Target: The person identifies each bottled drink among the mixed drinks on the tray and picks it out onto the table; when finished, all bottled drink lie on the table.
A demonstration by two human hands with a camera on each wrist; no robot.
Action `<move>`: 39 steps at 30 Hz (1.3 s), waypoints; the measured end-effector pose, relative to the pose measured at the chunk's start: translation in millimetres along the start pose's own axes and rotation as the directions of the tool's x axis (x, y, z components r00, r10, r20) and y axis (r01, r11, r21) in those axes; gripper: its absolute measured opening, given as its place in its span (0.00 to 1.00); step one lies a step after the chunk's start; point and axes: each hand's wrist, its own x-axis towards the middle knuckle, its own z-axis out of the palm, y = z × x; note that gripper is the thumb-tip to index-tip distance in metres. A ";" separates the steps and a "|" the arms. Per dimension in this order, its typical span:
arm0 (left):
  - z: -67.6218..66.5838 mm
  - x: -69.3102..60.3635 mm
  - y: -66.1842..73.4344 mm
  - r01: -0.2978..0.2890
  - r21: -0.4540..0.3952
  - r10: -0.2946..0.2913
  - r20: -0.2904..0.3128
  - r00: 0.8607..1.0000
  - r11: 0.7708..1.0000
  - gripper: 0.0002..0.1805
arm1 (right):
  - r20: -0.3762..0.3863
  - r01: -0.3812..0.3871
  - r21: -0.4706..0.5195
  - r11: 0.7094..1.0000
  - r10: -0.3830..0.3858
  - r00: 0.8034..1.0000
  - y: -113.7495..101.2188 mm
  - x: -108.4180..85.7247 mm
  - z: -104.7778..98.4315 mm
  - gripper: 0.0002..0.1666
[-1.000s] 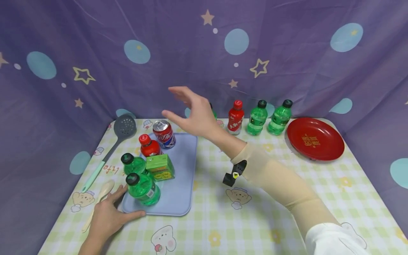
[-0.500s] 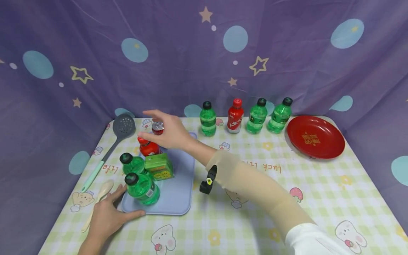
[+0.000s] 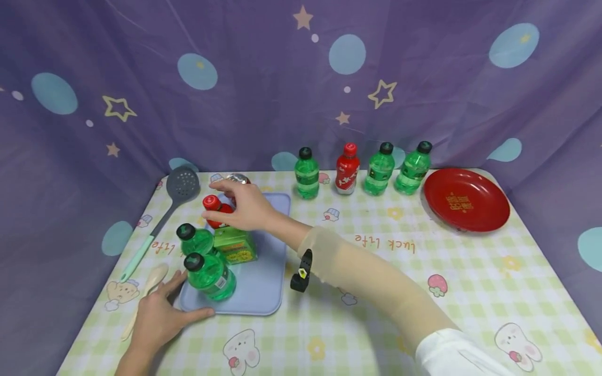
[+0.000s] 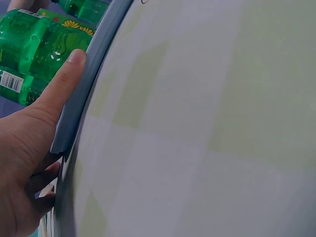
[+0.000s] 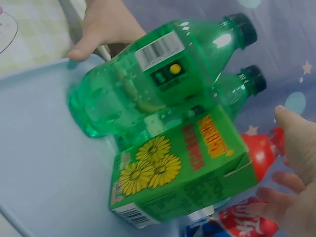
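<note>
My left hand holds the near left corner of the light blue tray, its thumb lying along the front rim. Two green drink bottles with black caps stand on the tray beside that hand. A green juice box with yellow flowers touches them. Farther back on the tray are a red bottle and a drink can, partly hidden by my right hand. That hand hovers over them, thumb and fingers spread apart; in the right wrist view they flank the red bottle's neck.
At the back stand several bottles: green ones and a red one. A red plate lies at the far right. Left of the tray lie a slotted turner and a wooden spoon. A curtain rises behind the table.
My right hand has come left and down from above the tray's back right edge to the red bottle and can. The left hand has stayed at the tray corner.
</note>
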 end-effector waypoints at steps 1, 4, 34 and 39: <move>0.5 0.5 0.1 -0.002 -0.002 0.002 0.000 1.000 1.000 0.65 | 0.006 -0.013 0.008 1.000 0.013 1.000 2.4 -0.1 1.1 0.40; 1.7 0.6 0.0 -0.008 0.000 0.008 0.003 1.000 1.000 0.65 | 0.029 -0.029 0.017 0.999 0.029 0.999 10.1 0.5 5.3 0.40; -0.2 4.0 -0.8 -0.007 0.000 0.007 0.013 1.000 1.000 0.65 | 0.126 0.002 -0.053 0.999 0.005 0.992 18.0 -0.9 11.9 0.32; -0.6 3.4 0.3 -0.008 -0.001 0.008 0.014 1.000 1.000 0.65 | 0.105 -0.047 -0.028 0.998 0.050 0.993 17.3 -5.7 5.8 0.36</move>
